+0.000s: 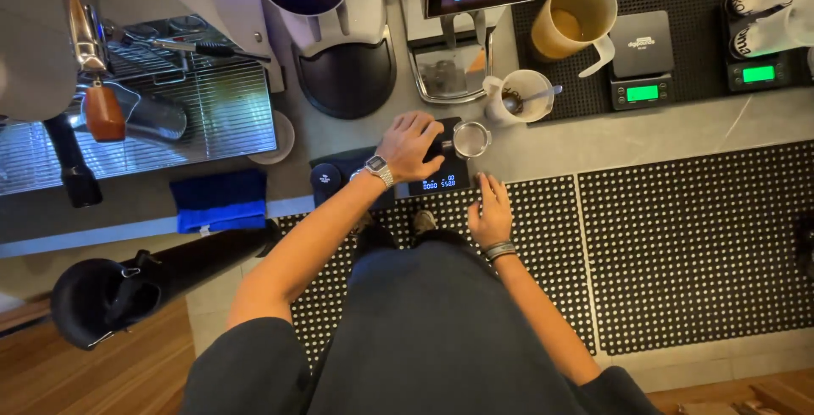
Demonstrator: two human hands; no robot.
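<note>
The portafilter (pixel 469 139) lies on a small black scale (pixel 441 179) at the front edge of the grey counter (pixel 593 139), directly between the person's two hands. The left hand (pixel 410 145), with a metal watch (pixel 378 169) at the wrist, lies over the handle end, fingers curled down around it so that the grip appears closed on the handle; most of the handle is hidden beneath the palm. The right hand (pixel 490 211) sits just below and to the right of the basket, near the counter's edge, fingers loosely extended and held together, holding nothing; whether its fingertips touch the scale cannot be told. The portafilter shows as a round, silver metal basket with a bright rim and a darker, greyish inside, its contents too small to make out. Its long axis runs roughly level across the view, the basket end pointing right and the handle end pointing left into the left hand. The scale below it shows a lit blue display facing the person. Just behind the basket stands a white cup (pixel 519 95) with a spoon in it, and further left a folded blue cloth (pixel 222 200) lies beside the espresso machine's drip grate (pixel 195 118).
</note>
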